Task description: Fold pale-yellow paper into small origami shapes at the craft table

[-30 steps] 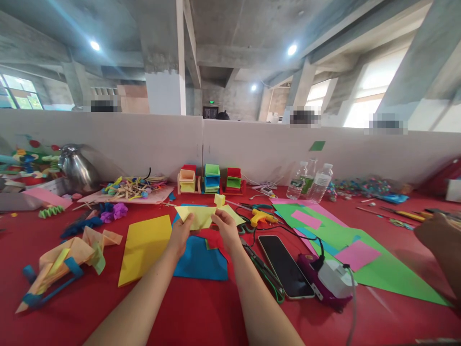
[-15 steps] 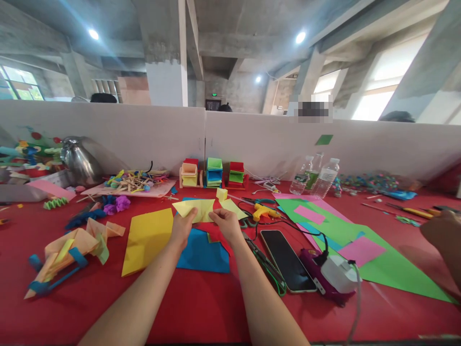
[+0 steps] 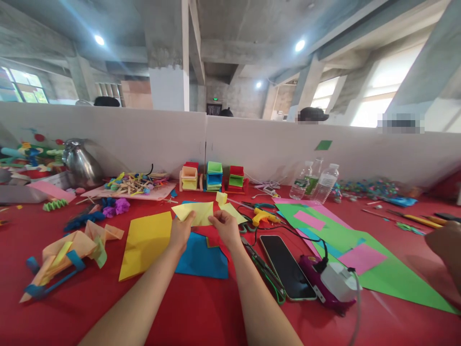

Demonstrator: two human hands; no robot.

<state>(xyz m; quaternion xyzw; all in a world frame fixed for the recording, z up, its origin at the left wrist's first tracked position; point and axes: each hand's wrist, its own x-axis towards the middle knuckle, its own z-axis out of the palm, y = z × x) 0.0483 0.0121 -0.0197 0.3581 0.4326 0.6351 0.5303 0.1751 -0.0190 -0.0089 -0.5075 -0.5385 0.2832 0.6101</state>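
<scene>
A pale yellow sheet of paper [image 3: 197, 213] is held up between my two hands, over the middle of the red table. My left hand [image 3: 183, 228] pinches its lower left part with the thumb on top. At its right edge, my right hand [image 3: 226, 226] has thumb and fingertips closed on the paper. Beneath lie a blue sheet [image 3: 202, 257] and some red paper, partly covered by my hands. A small yellow folded paper piece [image 3: 221, 198] sits just beyond, and another pale yellow sheet [image 3: 234, 212] shows behind my right hand.
Left lie a yellow sheet [image 3: 146, 245] and a folded paper figure [image 3: 65, 254]. Right are a phone [image 3: 287, 266], a utility knife [image 3: 264, 269], a yellow glue gun [image 3: 264, 216], a power strip [image 3: 324, 283] and green paper [image 3: 399, 281]. Another person's hand [image 3: 444, 245] is at the far right.
The pale yellow paper appears flatter and smoother between my hands, which stay nearly in place. The camera view has shifted slightly.
</scene>
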